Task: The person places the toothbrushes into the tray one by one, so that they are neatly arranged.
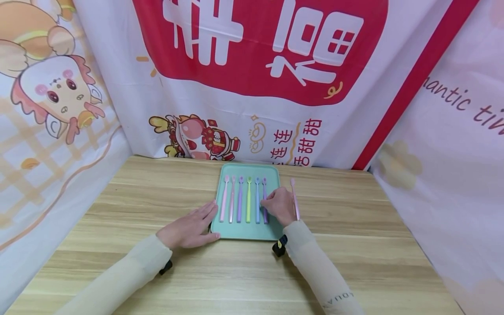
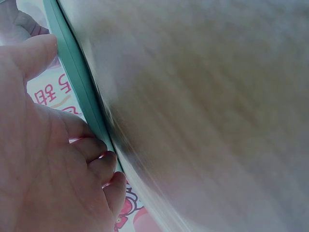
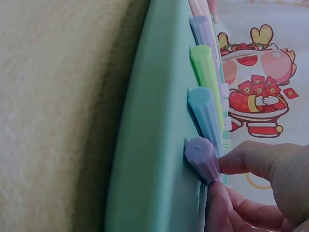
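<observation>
A mint-green tray (image 1: 252,169) lies on the table, with several toothbrushes side by side, heads towards the back wall. My left hand (image 1: 193,226) rests along the tray's left edge with the fingers stretched out, thumb near the front corner. At the right end of the row, my right hand (image 1: 281,204) pinches a purple toothbrush (image 3: 203,157) by its handle between thumb and fingers. Beside it lies a blue toothbrush (image 1: 257,199), then a yellow-green toothbrush (image 1: 248,199), another purple one and two pink ones further left.
One more pink toothbrush (image 1: 293,186) lies outside the tray on the right, partly behind my right hand. The wooden table (image 1: 354,205) meets printed cloth hangings (image 1: 252,87) at the back and both sides.
</observation>
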The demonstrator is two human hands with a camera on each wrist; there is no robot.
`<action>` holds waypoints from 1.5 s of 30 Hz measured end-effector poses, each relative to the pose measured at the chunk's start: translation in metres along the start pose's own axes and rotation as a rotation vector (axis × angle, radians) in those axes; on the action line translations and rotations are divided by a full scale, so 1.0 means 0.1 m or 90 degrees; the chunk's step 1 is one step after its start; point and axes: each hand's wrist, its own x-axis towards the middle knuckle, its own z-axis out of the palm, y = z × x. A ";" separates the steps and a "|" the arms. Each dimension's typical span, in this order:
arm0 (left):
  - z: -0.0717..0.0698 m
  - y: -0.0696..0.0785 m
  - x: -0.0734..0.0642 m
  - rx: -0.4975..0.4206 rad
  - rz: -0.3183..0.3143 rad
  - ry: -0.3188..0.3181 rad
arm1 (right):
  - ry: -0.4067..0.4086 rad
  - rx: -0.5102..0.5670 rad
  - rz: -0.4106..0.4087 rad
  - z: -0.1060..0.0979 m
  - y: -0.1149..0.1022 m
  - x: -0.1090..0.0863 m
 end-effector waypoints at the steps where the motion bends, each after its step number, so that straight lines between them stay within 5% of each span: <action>1: 0.00 0.00 0.00 0.001 0.000 0.000 | 0.001 -0.001 0.000 0.00 0.00 0.00; 22: -0.01 0.00 0.01 -0.001 -0.009 -0.005 | 0.007 0.008 -0.032 -0.01 0.02 0.03; 34: -0.02 0.02 0.01 -0.001 -0.013 -0.008 | 0.005 0.070 -0.111 -0.18 0.07 -0.06; 45: -0.01 0.02 0.01 0.003 -0.007 -0.008 | -0.052 0.079 -0.232 -0.42 0.24 -0.06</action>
